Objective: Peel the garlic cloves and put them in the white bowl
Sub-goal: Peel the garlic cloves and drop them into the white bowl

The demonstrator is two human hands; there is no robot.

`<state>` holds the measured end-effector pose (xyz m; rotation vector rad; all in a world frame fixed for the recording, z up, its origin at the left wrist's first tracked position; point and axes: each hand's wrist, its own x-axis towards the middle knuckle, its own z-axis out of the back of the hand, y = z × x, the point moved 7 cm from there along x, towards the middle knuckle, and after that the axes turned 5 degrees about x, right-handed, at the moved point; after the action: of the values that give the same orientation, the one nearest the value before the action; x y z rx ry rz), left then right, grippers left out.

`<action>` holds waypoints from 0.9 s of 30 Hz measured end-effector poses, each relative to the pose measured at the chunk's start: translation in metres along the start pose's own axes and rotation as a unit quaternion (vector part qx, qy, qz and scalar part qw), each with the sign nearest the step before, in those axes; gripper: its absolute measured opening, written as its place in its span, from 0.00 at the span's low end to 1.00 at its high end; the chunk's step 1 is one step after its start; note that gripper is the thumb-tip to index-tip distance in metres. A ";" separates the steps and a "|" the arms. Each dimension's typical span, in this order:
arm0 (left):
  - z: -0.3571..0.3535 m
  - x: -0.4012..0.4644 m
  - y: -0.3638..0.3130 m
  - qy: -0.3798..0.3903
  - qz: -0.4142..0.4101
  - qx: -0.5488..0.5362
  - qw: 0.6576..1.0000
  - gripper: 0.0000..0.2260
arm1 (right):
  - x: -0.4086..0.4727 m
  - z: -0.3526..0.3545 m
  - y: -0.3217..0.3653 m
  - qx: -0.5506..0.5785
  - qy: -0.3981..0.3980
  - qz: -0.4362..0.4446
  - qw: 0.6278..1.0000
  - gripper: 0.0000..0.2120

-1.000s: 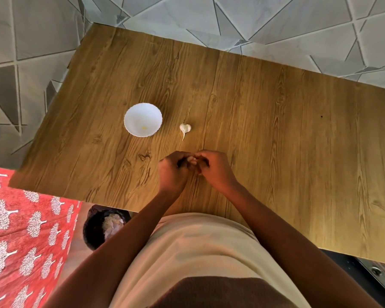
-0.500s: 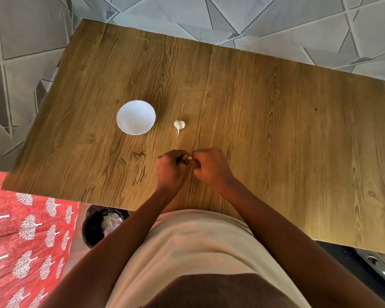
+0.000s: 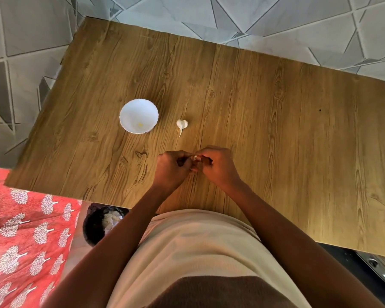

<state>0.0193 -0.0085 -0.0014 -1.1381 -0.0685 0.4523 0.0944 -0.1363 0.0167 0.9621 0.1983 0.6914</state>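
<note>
My left hand (image 3: 172,168) and my right hand (image 3: 217,166) meet over the near middle of the wooden table (image 3: 276,130). Between their fingertips they pinch a small pale garlic clove (image 3: 195,158), mostly hidden by the fingers. Beyond the hands lies the rest of the garlic bulb (image 3: 182,124), white with a thin stem pointing toward me. The white bowl (image 3: 139,115) with a scalloped rim stands to the left of the bulb; a small yellowish piece lies in its bottom.
A dark bin (image 3: 100,223) with pale scraps inside stands on the floor below the table's near edge. A red patterned cloth (image 3: 20,241) covers the lower left. Grey tiled floor surrounds the table.
Both hands stay together on the clove, with only small finger shifts. The view has shifted slightly.
</note>
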 end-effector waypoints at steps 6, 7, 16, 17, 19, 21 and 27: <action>-0.001 -0.001 0.000 0.008 -0.027 0.015 0.999 0.05 | -0.003 0.007 -0.002 0.026 -0.032 -0.016 0.999 0.08; -0.001 -0.001 -0.001 0.011 -0.022 0.003 1.000 0.05 | -0.002 0.008 -0.002 0.026 -0.037 -0.016 0.999 0.08; 0.001 -0.003 -0.006 -0.023 -0.038 -0.002 0.999 0.06 | -0.001 0.008 -0.004 0.023 -0.031 -0.001 0.999 0.09; 0.001 -0.003 -0.007 -0.032 -0.044 0.006 0.998 0.06 | -0.001 0.007 -0.004 0.033 -0.028 -0.003 0.999 0.09; 0.002 -0.004 -0.006 -0.039 -0.046 0.007 0.998 0.06 | -0.002 0.005 -0.004 0.047 -0.021 -0.009 0.999 0.08; 0.002 -0.003 -0.005 -0.037 -0.041 -0.001 0.998 0.06 | -0.002 0.005 -0.005 0.064 -0.016 -0.019 0.998 0.07; 0.000 -0.002 0.011 -0.047 0.045 -0.107 0.992 0.04 | -0.002 0.010 -0.010 0.086 -0.076 -0.047 0.992 0.06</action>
<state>0.0143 -0.0060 -0.0107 -1.3347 -0.1519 0.5892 0.1015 -0.1485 0.0144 1.1581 0.1686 0.5174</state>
